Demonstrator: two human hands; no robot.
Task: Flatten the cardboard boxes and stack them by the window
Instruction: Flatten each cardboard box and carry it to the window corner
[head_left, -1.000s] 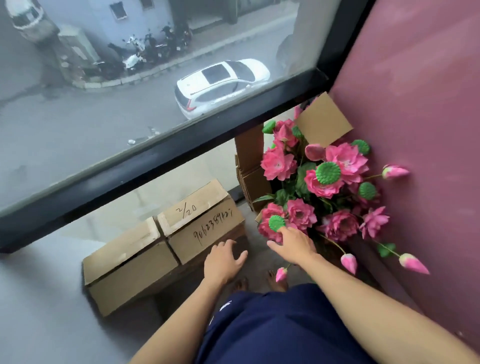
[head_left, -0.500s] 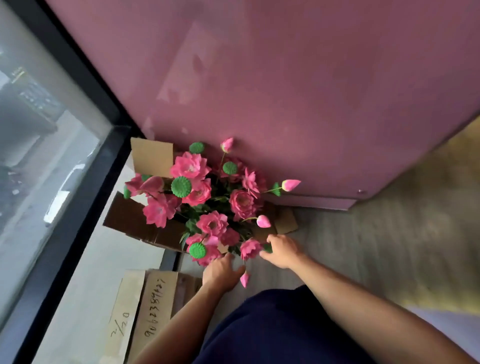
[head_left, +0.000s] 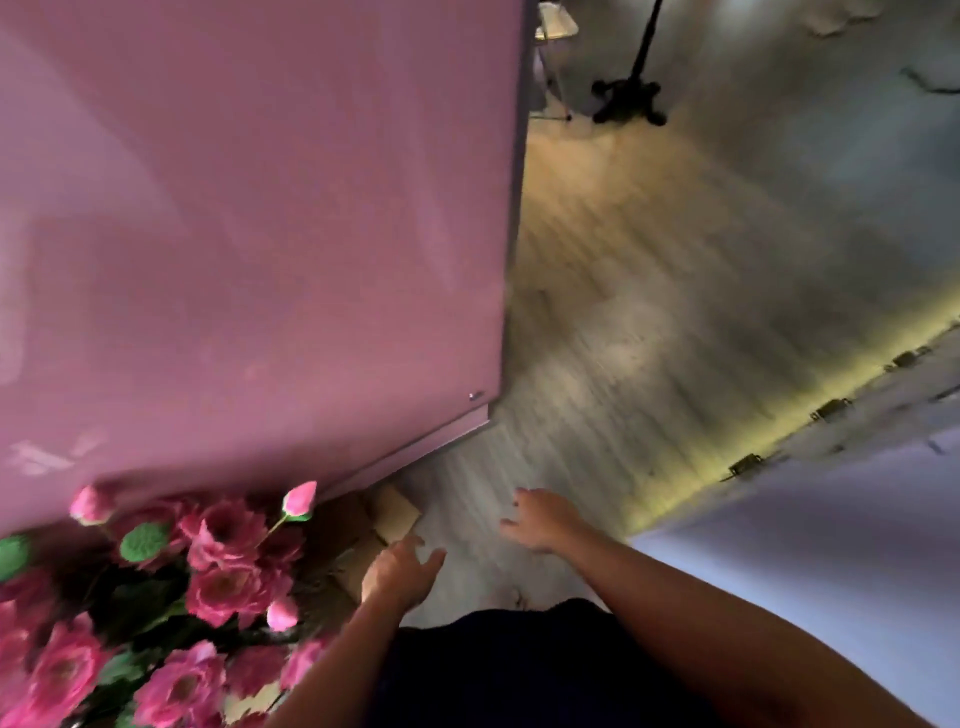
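Observation:
A brown cardboard box (head_left: 384, 519) stands on the floor at the foot of the pink wall, mostly hidden behind a bunch of pink artificial flowers (head_left: 208, 582); only its open flaps show. My left hand (head_left: 402, 571) hovers with fingers spread just right of the box flaps and holds nothing. Further right, above the bare floor, my right hand (head_left: 540, 519) is spread too and empty. The window and the flattened boxes are out of frame. The whole frame is motion-blurred.
A tall pink wall panel (head_left: 260, 234) fills the upper left. Grey wood-look floor (head_left: 649, 312) stretches to the right. A black stand base (head_left: 628, 98) sits far off at the top. A lit yellow strip (head_left: 779, 441) edges a pale surface on the right.
The view has swung right, away from the window and the flattened boxes. Both hands have left the flowers and now hover spread over the floor.

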